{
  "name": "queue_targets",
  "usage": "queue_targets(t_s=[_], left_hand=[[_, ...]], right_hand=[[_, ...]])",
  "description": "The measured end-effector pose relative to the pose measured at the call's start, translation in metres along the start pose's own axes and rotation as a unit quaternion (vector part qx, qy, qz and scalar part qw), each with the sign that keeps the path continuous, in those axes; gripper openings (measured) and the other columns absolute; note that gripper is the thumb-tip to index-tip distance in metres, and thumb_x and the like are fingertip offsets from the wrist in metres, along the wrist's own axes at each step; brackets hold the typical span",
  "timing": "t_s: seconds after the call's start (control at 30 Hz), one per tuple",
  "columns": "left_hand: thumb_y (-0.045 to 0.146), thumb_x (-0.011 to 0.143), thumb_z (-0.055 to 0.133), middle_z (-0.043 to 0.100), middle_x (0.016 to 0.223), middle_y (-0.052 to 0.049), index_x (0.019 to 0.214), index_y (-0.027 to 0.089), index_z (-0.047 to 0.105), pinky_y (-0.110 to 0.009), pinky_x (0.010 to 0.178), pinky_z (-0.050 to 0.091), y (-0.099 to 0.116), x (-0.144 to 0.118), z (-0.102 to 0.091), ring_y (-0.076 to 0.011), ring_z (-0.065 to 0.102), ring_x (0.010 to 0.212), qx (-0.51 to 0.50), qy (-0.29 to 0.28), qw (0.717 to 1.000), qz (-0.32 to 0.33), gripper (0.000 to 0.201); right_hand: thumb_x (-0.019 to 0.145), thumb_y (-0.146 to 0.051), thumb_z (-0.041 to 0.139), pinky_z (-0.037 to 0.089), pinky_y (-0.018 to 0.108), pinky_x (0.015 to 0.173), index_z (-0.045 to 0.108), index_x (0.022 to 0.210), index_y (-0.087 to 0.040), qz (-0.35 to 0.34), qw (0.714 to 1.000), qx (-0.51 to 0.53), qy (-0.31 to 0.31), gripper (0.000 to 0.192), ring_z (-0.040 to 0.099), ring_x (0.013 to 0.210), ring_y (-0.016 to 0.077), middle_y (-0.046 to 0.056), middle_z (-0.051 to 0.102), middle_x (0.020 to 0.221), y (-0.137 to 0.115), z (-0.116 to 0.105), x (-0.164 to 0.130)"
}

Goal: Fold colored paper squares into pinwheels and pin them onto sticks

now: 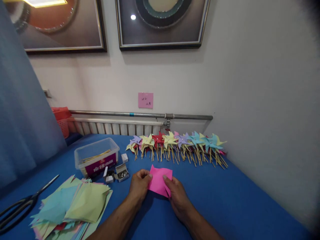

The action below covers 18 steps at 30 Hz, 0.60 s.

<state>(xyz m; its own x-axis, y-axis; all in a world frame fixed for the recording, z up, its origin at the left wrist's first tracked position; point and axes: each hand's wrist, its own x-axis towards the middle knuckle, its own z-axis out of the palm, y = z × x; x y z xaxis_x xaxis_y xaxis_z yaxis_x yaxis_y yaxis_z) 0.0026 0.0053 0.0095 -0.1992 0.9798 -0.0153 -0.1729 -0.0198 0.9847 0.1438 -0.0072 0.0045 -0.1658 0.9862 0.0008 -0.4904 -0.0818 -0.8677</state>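
Two hands hold a pink paper square above a blue surface. The left hand pinches its left edge and the right hand its lower right corner, fingers closed on it. Finished pinwheels lie in a row behind.

Both forearms reach fwd, converging at centre. Left hand curled, fingers pinched w/ thumb on top. Right hand palm down, thumb & fingertips pinched, close beside the left.

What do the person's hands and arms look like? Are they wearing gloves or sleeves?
No gloves and no sleeves show. The left hand and the right hand are bare, and both forearms are bare up to the picture's bottom edge. No rings, watch or bracelets are visible.
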Motion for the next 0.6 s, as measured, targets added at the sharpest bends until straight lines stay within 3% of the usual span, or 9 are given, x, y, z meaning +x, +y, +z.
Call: queue_targets(t_s=[0.6], left_hand=[[0.033, 0.054, 0.079, 0.054, 0.051, 0.004, 0.061, 0.014, 0.061, -0.022, 0.049, 0.031, 0.0049, -0.0027, 0.0022, -0.0075, 0.041, 0.046, -0.026, -0.01, 0.999, -0.029, 0.027]], right_hand=[[0.074, -0.041, 0.079, 0.054, 0.043, 0.083, 0.072, 0.095, -0.015, 0.042, 0.997, 0.06, -0.021, 0.033, 0.072, 0.086, 0.0284, 0.01, 0.077, 0.087, -0.0115, 0.0052, -0.003]])
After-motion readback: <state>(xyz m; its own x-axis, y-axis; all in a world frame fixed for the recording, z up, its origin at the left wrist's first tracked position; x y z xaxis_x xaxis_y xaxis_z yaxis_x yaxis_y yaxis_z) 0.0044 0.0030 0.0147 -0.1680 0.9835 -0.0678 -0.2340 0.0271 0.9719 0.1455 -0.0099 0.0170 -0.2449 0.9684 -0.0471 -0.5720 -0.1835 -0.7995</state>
